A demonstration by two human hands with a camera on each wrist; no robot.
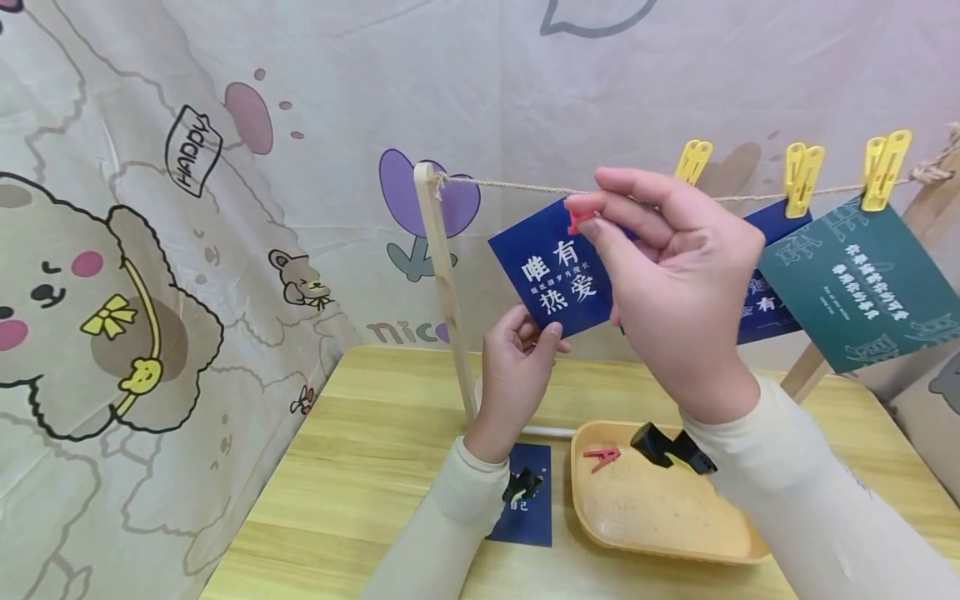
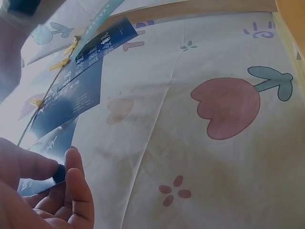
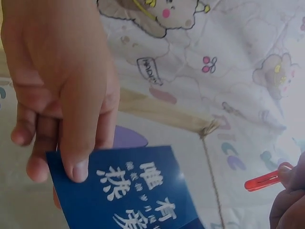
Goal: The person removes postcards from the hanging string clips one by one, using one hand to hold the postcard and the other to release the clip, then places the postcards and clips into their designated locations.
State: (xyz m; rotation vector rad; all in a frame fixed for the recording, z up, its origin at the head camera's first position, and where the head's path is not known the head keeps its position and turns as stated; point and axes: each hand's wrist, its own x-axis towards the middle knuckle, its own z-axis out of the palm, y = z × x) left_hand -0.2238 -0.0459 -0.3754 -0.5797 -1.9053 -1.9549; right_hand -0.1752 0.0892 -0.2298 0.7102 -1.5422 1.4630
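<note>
My left hand (image 1: 517,367) pinches the lower left corner of a blue card (image 1: 564,271) with white characters, thumb in front. The card is held tilted, its top corner up near the rope (image 1: 517,185). A red clothespin (image 3: 262,182) is pinched between the thumb and fingertips of my right hand (image 1: 678,267), close to the rope in front of the card's upper corner. In the right wrist view the clothespin stands apart from the card. Part of the card's right side is hidden behind my right hand in the head view.
Yellow clothespins (image 1: 805,179) hold a green card (image 1: 862,283) and blue cards (image 1: 776,308) on the rope, which runs from a wooden post (image 1: 442,283). A yellow tray (image 1: 667,546) with another red clothespin (image 1: 602,458) stands below. One blue card (image 1: 532,533) lies on the table.
</note>
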